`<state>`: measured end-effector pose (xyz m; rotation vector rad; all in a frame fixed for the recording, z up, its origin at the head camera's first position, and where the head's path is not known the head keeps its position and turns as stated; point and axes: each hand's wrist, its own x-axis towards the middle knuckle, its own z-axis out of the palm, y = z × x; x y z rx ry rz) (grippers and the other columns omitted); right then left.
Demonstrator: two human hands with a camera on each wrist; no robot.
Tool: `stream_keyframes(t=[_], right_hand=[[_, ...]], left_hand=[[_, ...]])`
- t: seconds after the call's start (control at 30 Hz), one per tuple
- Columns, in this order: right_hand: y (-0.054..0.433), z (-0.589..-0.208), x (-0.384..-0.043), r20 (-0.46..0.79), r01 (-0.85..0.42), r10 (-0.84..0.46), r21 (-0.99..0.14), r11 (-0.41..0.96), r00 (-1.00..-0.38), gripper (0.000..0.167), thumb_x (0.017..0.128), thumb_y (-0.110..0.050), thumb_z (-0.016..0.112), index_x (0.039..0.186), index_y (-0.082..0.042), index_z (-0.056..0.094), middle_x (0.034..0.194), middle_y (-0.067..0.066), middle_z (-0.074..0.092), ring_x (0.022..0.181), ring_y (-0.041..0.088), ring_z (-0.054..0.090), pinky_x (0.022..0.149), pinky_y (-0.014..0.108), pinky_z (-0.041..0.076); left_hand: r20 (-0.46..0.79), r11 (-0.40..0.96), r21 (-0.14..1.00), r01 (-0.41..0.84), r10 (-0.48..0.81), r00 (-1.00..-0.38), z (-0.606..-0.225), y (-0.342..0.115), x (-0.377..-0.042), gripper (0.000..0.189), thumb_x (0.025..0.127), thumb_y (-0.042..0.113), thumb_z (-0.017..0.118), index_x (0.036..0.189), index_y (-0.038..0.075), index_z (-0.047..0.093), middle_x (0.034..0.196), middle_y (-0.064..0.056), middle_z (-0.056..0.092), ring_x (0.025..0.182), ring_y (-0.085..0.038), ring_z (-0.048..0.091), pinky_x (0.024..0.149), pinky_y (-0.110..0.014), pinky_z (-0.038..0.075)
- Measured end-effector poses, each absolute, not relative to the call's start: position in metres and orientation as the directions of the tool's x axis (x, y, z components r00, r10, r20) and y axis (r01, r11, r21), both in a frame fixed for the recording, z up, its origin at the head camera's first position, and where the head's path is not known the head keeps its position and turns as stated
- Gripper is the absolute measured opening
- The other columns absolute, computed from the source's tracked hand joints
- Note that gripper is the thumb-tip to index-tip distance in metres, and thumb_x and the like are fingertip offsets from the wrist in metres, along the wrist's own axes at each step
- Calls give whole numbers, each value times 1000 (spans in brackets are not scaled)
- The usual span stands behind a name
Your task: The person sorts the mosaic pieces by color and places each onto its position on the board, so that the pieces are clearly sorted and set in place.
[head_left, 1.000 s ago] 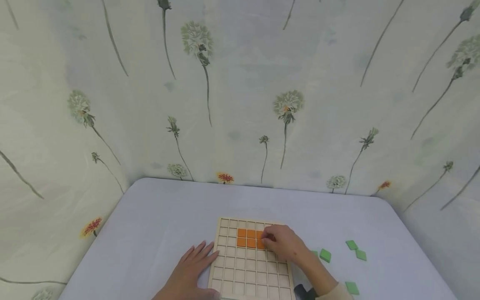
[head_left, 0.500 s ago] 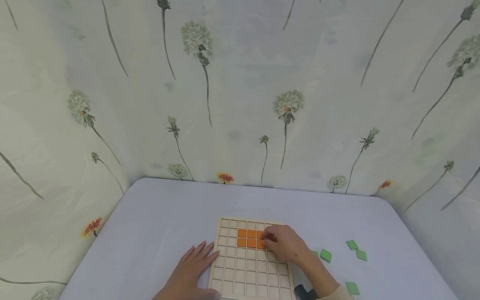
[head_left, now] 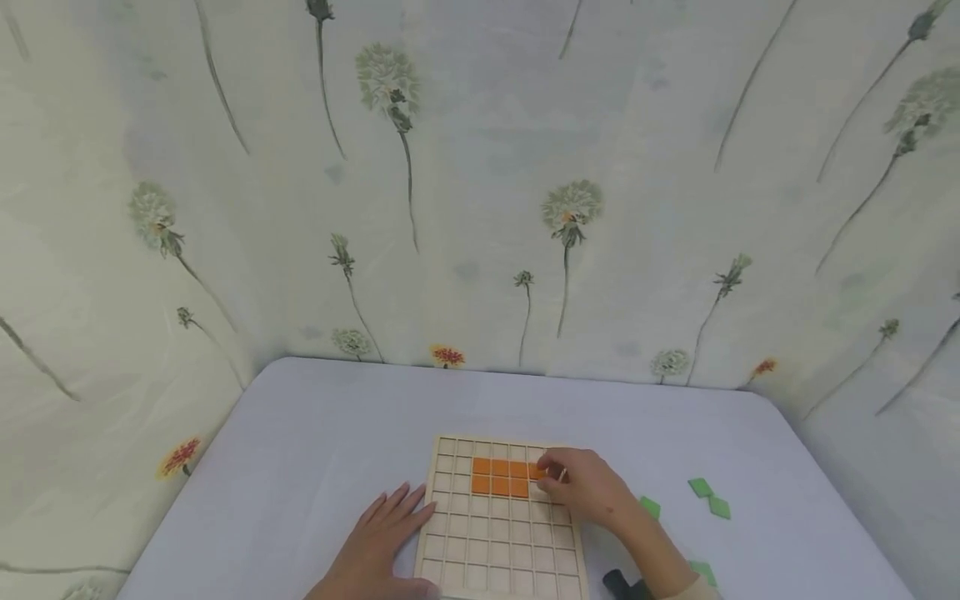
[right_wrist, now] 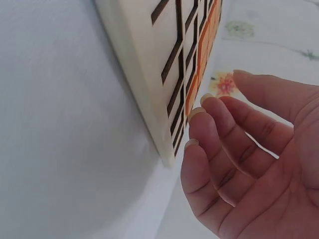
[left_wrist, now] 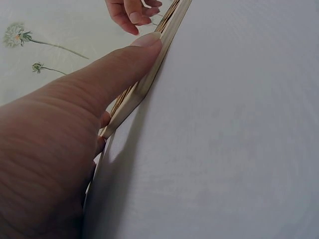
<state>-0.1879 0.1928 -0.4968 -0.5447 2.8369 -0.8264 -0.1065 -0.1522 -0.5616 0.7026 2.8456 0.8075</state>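
Observation:
A square wooden grid board (head_left: 498,533) lies on the white table, with two rows of orange tiles (head_left: 498,477) in its upper part. The left hand (head_left: 378,542) rests at the board's left side, fingers extended; its thumb (left_wrist: 144,47) lies along the near edge. Over the board's right side is the right hand (head_left: 588,483), its fingertips right at the last orange tile (head_left: 536,472) of the upper row. In the right wrist view, the right hand's fingers (right_wrist: 204,129) are loosely bent and the thumb stands apart from them, with nothing showing between.
Several green tiles (head_left: 720,507) are scattered on the table to the right of the board, some partly behind the right arm. A dark object (head_left: 618,583) shows by the right wrist. Flower-patterned cloth (head_left: 465,208) hangs behind the table (head_left: 337,417).
The right hand has shifted slightly right, and its thumb and index finger stand wider apart. An orange tile at the upper row's right end now shows. The left hand has stayed at the board.

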Motion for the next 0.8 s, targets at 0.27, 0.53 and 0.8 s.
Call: stream_keyframes(t=[0.27,0.53,0.8], right_hand=[[224,-487,-176,-75,-169,-241,-516,840,-968,24,93,-22,80,114,-12,73,93,-8,67,83,11,60,70,34,54],[267,-482,-159,-51,-95,-138,-496,863,-989,38,93,-28,80,122,-5,70,130,13,67,124,40,60,103,59,51],[310,-482,-141,-179,41,-51,-475,879,-983,57,94,-38,77,131,3,64,135,28,62,128,51,55,102,66,48]], left_hand=[[166,740,434,514,496,-853,-571,-154,-108,107,78,84,66,154,10,53,162,-13,45,151,-39,36,117,-62,31],[183,750,393,533,504,-844,-578,-154,-110,107,77,86,64,152,11,54,160,-14,47,149,-40,38,116,-61,32],[180,756,379,534,505,-844,-577,-151,-110,106,79,86,62,151,9,56,158,-15,49,146,-41,41,113,-64,35]])
